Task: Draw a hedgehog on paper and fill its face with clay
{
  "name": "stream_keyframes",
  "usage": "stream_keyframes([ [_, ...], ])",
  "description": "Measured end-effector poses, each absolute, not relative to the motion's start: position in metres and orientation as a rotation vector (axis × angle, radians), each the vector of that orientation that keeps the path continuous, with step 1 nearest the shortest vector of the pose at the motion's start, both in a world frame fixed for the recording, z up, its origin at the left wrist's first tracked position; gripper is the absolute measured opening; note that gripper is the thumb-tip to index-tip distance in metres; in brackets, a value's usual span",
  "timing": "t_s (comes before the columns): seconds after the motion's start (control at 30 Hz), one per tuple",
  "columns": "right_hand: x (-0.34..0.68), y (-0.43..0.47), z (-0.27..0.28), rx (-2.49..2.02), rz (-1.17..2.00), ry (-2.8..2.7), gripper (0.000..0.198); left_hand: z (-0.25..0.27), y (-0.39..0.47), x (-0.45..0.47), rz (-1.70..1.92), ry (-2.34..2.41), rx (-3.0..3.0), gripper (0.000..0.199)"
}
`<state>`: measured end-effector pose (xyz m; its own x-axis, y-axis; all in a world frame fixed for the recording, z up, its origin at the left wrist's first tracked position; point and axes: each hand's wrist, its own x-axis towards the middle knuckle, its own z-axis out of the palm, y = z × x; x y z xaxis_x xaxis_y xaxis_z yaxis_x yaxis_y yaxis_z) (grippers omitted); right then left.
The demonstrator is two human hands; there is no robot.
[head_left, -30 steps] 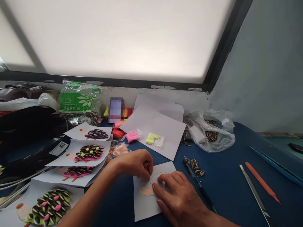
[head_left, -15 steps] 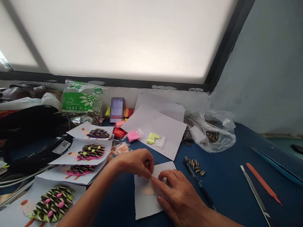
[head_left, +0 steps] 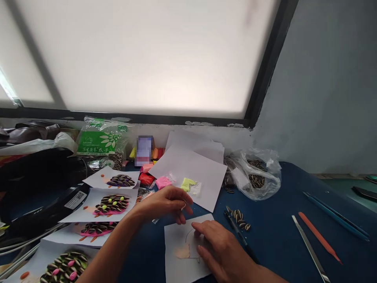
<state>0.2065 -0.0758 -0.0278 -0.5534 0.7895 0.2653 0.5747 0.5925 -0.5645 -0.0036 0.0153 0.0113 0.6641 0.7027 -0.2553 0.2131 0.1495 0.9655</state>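
A white sheet of paper lies in front of me, with a thin pencil-like outline and a flat patch of peach-coloured clay on its left part. My left hand hovers over the sheet's top edge, fingers loosely bent and apart; no held thing shows in it. Resting on the right side of the paper is my right hand, its fingers spread and covering part of the outline. Close to it lie a dark pen and a small group of sunflower seeds.
Several seed-and-clay hedgehog pictures lie left. Behind are a green seed bag, a pink clay packet, a yellow clay packet, white sheets and a plastic bag of seeds. An orange tool, a metal blade and blue tweezers lie right.
My left hand has lifted off the peach clay and its fingers have come apart. The right hand stays on the paper. The view has tipped upward slightly.
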Motion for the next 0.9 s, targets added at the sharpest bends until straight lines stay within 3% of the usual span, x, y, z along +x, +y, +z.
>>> stream_keyframes([
  [0.27,0.206,-0.063,-0.008,-1.214,0.677,-2.05,0.013,0.015,0.015,0.002,0.404,0.846,1.415,0.048],
  [0.47,0.19,-0.052,0.006,-1.138,0.615,-2.067,0.02,0.018,0.011,0.007,0.337,0.768,1.545,0.048],
  [0.57,0.179,-0.043,0.006,-1.106,0.663,-2.002,0.003,0.025,0.007,0.006,0.341,0.818,1.6,0.052],
  [0.7,0.167,-0.032,0.005,-1.04,0.795,-1.888,0.016,0.036,0.006,-0.005,0.313,0.864,1.629,0.058],
  [0.9,0.154,-0.028,-0.003,-1.148,0.783,-1.885,0.013,0.03,0.015,-0.021,0.368,1.483,2.02,0.033],
])
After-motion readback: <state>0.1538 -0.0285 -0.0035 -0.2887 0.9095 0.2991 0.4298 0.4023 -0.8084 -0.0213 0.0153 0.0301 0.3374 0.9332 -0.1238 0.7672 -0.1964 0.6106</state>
